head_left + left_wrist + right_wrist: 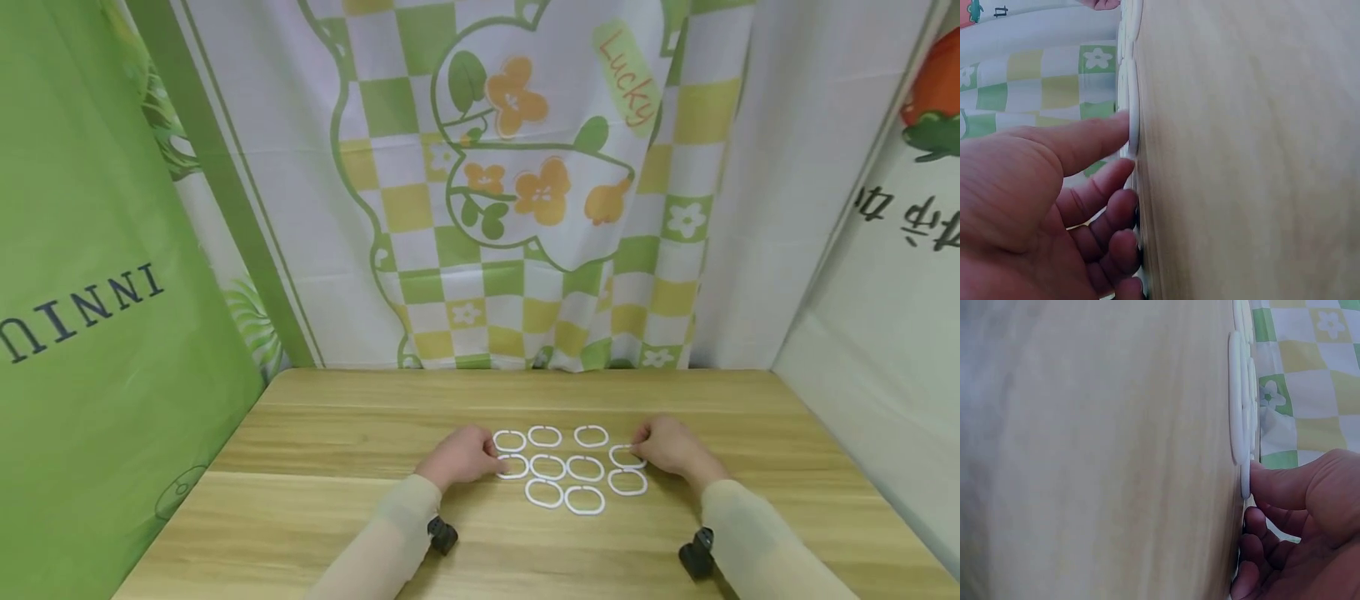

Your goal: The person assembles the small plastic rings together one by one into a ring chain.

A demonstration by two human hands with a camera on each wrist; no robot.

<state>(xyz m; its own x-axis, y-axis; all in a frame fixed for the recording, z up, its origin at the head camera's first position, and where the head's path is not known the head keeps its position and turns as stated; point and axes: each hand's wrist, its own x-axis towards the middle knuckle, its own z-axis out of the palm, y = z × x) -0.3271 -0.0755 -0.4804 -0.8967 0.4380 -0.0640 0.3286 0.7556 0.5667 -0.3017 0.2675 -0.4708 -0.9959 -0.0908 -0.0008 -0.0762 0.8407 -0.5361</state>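
Several white oval rings, each with a small gap in its rim, lie flat in loose rows on the wooden table (360, 550). My left hand (461, 454) is at the left side of the group. In the left wrist view its thumb touches a white oval ring (1134, 103), while the index fingertip sits close to that ring's end, apart from the thumb. At the right side, my right hand (673, 450) pinches the end of another white oval ring (611, 454). The right wrist view shows the thumb against this ring (1245, 481), with the other fingers curled beside the tabletop.
Behind the table hangs a checkered green, yellow and white curtain (547, 317). A green cloth (112, 417) borders the left side and a white cloth (862, 358) the right. Small black devices are strapped to both wrists over pale sleeves (382, 533).
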